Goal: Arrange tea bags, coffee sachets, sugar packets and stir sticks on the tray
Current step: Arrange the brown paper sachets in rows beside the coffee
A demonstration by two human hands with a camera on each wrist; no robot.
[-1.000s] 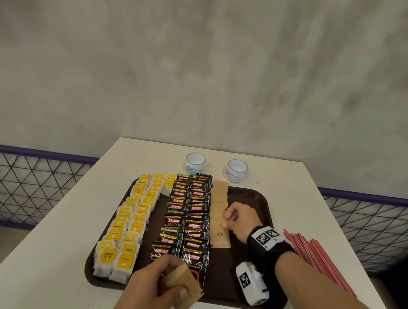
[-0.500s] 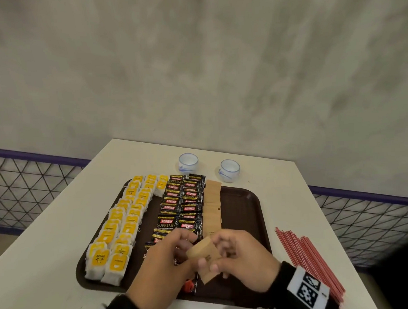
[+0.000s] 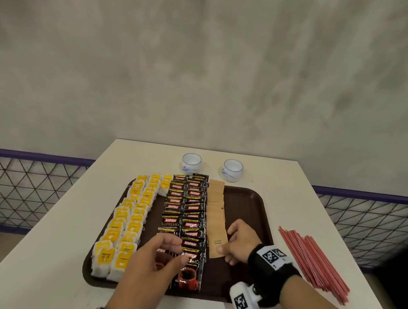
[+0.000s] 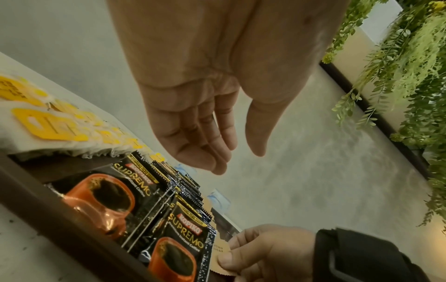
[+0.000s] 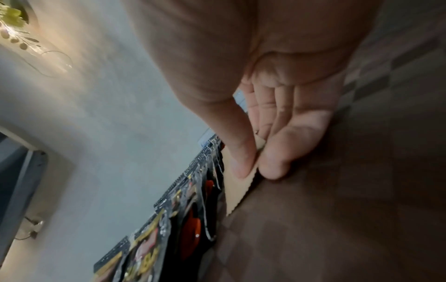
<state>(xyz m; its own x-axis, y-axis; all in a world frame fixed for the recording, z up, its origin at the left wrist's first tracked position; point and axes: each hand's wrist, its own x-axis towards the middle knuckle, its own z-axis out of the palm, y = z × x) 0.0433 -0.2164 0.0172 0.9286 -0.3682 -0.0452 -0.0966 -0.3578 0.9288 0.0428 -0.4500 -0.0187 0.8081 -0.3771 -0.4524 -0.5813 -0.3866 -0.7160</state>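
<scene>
A dark brown tray [image 3: 245, 206] holds two rows of yellow tea bags [image 3: 129, 223] at the left and two rows of black coffee sachets [image 3: 187, 213] in the middle. Right of these runs one column of brown sugar packets [image 3: 215, 200]. My right hand [image 3: 225, 246] pinches the nearest sugar packet [image 3: 216, 242] between thumb and fingers, flat against the tray, at the column's near end. The right wrist view shows that pinch [image 5: 257, 167] on the packet [image 5: 239, 196]. My left hand [image 3: 176, 250] hovers empty over the near coffee sachets, fingers relaxed [image 4: 237, 158]. Red stir sticks [image 3: 313, 261] lie on the table right of the tray.
Two small white cups [image 3: 191, 163] [image 3: 233, 169] stand behind the tray on the white table [image 3: 50, 242]. A mesh railing [image 3: 24, 185] runs behind the table on both sides, below a grey wall. The tray's right part is bare brown.
The brown sugar packet passed from my left hand to my right. My right hand then carried it down to the near end of the sugar column. My left hand is now empty.
</scene>
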